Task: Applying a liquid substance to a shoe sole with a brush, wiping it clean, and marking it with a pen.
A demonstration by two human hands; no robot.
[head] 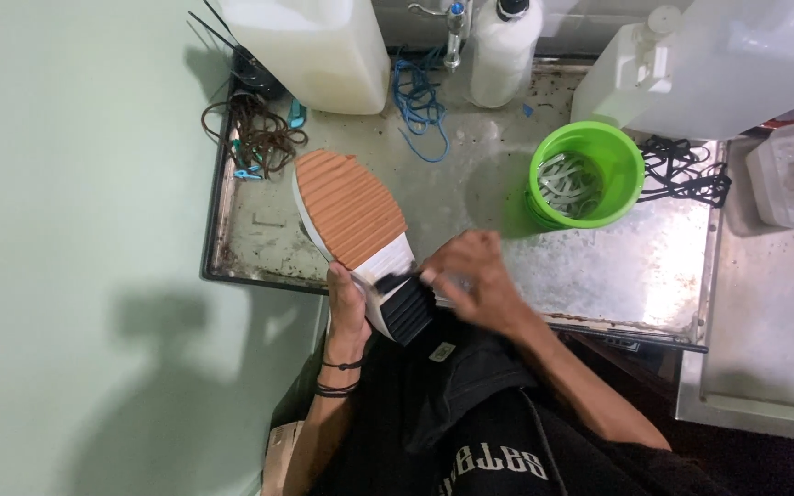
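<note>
left hand (pixel 346 298) grips the upturned shoe (pixel 360 234) by its heel; right hand (pixel 470 276) clutches a brush (pixel 443 289) against the sole, over the metal tray (pixel 599 266).

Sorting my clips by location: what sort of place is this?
Probably a shoe-cleaning wash station: a metal sink tray with a tap, loose laces, and a shoe held sole-up.

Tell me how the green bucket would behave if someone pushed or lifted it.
The green bucket looks like thin plastic holding only pale strips, so it is probably light. On the wet-looking metal tray it would likely slide rather than grip. Its height roughly matches its width, so a push near the rim might tip it.
</note>
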